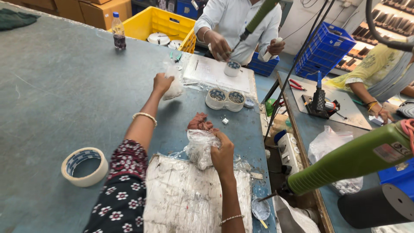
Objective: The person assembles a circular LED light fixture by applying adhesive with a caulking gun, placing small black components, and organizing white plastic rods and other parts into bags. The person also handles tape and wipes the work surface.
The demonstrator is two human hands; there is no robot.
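Two hands, each holding a clear plastic bag over the grey table.

The left hand grips one plastic bag far out; the right hand pinches the other crumpled bag above the wrapped board.

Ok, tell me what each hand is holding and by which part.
The left hand grips a clear plastic bag by its gathered top. The right hand clutches a crumpled plastic bag at its side, above the plastic-wrapped board.
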